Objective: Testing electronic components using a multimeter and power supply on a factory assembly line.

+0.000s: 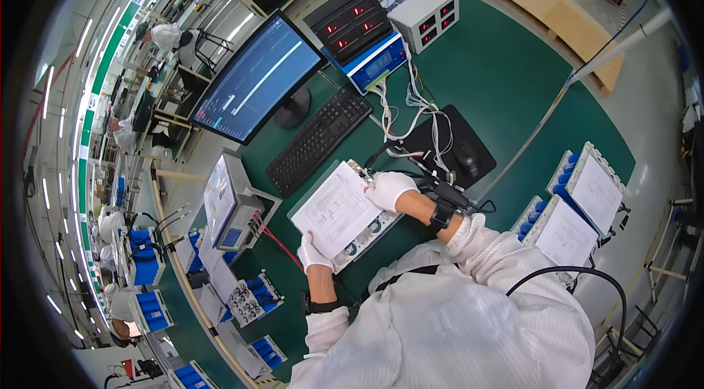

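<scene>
In front of me a white printed sheet of paper (336,209) lies over a battery pack (357,248) in a clear-edged frame, whose row of cell ends shows along its near side. My left hand (313,252), in a white glove, grips the sheet's near left corner, thumb on top. At the sheet's right edge, by the wired end of the pack, rests my right hand (390,190), also gloved. Its fingers are curled, and what they pinch is hidden. Black cables and connectors (446,195) lie just beyond the right wrist.
A monitor (258,79), keyboard (320,140) and mouse (465,158) stand beyond the pack. Test meters with red digits (350,25) trail white wires. At left is a tester (229,202) with red leads; at right, blue-celled packs under paper (563,231). Co-workers sit far left.
</scene>
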Demonstrator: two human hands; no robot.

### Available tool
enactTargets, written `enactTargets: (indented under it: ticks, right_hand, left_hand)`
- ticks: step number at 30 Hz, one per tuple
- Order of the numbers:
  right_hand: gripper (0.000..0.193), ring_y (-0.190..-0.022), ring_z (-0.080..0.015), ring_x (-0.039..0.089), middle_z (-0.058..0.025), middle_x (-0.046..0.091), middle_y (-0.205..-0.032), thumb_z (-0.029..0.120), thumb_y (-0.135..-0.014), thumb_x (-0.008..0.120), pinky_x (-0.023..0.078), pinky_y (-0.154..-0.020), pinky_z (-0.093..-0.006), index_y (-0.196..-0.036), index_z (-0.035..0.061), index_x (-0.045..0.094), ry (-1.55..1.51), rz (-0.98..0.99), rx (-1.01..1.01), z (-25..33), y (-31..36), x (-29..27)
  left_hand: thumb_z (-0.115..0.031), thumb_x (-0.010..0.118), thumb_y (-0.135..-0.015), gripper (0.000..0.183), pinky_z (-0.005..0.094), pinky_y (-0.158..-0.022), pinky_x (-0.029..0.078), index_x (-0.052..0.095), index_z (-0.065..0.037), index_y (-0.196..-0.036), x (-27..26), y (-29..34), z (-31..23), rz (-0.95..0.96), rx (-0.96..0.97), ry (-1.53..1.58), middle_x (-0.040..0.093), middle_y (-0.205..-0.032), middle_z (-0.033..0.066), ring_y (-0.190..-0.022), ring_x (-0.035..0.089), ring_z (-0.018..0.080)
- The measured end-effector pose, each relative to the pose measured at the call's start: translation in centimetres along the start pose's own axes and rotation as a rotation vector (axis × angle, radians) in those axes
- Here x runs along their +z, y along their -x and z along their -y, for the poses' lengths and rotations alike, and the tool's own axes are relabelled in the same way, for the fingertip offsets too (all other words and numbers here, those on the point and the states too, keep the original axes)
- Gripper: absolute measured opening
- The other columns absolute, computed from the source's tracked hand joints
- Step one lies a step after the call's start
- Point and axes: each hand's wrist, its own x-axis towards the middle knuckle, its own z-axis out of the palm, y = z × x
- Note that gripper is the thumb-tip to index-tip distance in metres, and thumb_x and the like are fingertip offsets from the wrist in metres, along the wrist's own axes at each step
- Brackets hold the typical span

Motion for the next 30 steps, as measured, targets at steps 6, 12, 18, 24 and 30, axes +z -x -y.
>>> enactTargets:
  ticks: [6,12,18,24,30]
  right_hand:
    - [0.043,-0.095,-0.0395,0.060,-0.0228,0.063,-0.101,0.040,-0.089,0.044,0.047,-0.083,-0.0466,-0.105,0.0025,0.059,0.061,0.049,-0.208,-1.8,1.0,-2.1]
    - [0.026,-0.085,-0.0381,0.062,-0.0201,0.064,-0.093,0.026,-0.090,0.045,0.048,-0.074,-0.0467,-0.098,0.0043,0.058,0.123,-0.099,-0.239,-4.2,6.7,-5.1]
    - [0.019,-0.084,-0.0349,0.063,-0.0192,0.065,-0.093,0.014,-0.088,0.047,0.049,-0.074,-0.0420,-0.094,0.0020,0.061,-0.126,0.064,-0.166,-9.6,5.3,-2.0]
    - [0.020,-0.082,-0.0307,0.063,-0.0172,0.065,-0.092,0.014,-0.086,0.055,0.049,-0.074,-0.0352,-0.100,0.0013,0.063,-0.627,0.108,0.040,-12.4,3.1,1.1]
    - [0.019,-0.086,-0.0355,0.061,-0.0198,0.063,-0.091,0.015,-0.078,0.060,0.049,-0.078,-0.0421,-0.093,0.0033,0.063,-0.335,-0.723,0.106,-13.2,-5.0,-4.3]
  left_hand:
    - [-0.016,0.054,-0.087,0.034,0.0407,-0.090,0.046,0.054,0.003,-0.115,-1.5,-0.9,-0.6,0.058,-0.021,-0.079,0.060,-0.114,0.0141,-0.103,0.058,0.0300]
    - [-0.006,0.052,-0.086,0.039,0.0302,-0.089,0.044,0.048,0.004,-0.123,-0.2,0.8,-3.6,-0.260,0.600,-0.601,0.055,-0.118,0.0155,-0.101,0.057,0.0207]
    - [-0.001,0.050,-0.083,0.025,0.0325,-0.087,0.045,0.060,-0.001,-0.106,10.3,3.5,-4.8,0.216,0.988,-0.902,0.063,-0.101,0.0135,-0.097,0.060,0.0225]
    - [-0.029,0.060,-0.082,0.031,0.0434,-0.084,0.046,0.062,-0.006,-0.103,21.4,2.7,-0.2,0.497,1.078,-1.489,0.065,-0.094,0.0175,-0.094,0.059,0.0355]
    - [-0.036,0.061,-0.083,0.034,0.0351,-0.079,0.048,0.066,-0.004,-0.094,25.9,0.9,1.5,0.593,0.585,-1.648,0.068,-0.092,0.0156,-0.086,0.065,0.0299]
